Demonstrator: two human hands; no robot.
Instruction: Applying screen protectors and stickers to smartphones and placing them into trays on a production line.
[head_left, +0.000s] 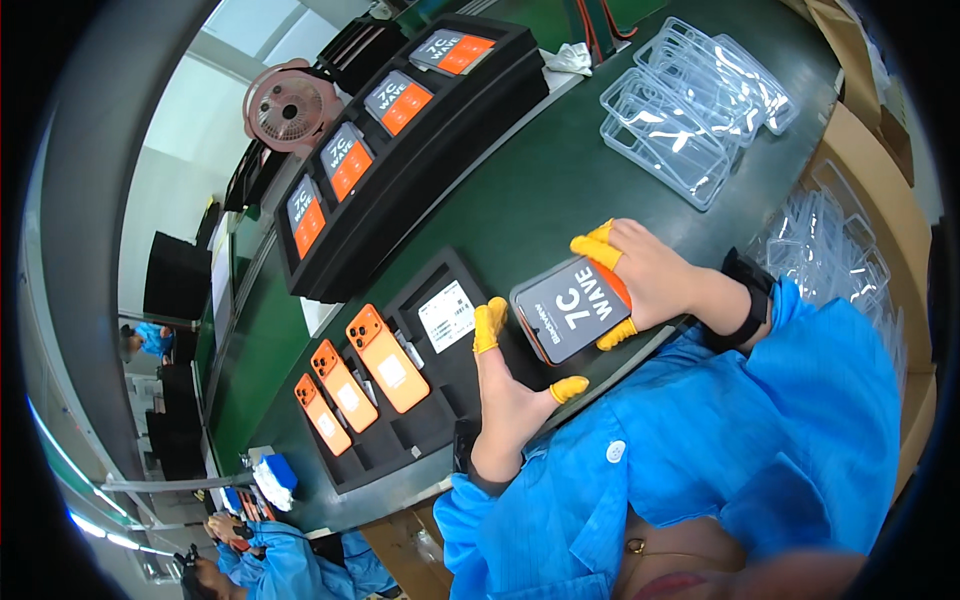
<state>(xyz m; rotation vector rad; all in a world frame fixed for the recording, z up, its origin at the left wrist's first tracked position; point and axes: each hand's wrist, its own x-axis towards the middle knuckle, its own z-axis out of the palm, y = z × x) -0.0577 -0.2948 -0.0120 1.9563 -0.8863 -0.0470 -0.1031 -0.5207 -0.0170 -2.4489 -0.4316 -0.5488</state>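
Observation:
My right hand (645, 268) grips a smartphone (572, 310) by its edges. The phone has a dark grey printed front film and an orange edge, and its front faces up. Yellow finger cots cover several fingertips on both hands. My left hand (508, 405) is open just left of the phone, index finger and thumb spread, with a small gap to it. Beside that hand lies a black foam tray (450, 395). Three orange phones (388, 358) rest in it backs up, and a white label (447, 316) shows in the slot nearest my hand.
A stack of clear plastic phone cases (690, 110) lies at the far right of the green table (560, 190). More cases (830, 245) fill a cardboard box (870, 170) beside me. Stacked black trays (420, 150) with several phones stand behind. A fan (290, 108) and a co-worker (290, 560) are left.

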